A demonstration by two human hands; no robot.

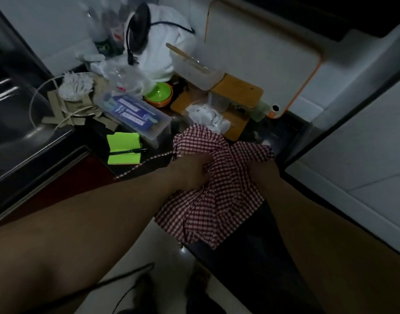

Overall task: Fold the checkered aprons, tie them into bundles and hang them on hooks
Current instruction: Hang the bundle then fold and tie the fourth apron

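Gripping the bunched apron (221, 200) at the counter's (282, 134) front edge, the left hand (190, 171) curls into cloth, the right hand (263, 171) lies buried, its grip untellable; spreading it flat first should square the fold.

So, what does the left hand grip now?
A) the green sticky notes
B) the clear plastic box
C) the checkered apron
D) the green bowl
C: the left hand clutches a bunched fold of the red-and-white checkered apron, which hangs crumpled over the counter edge.
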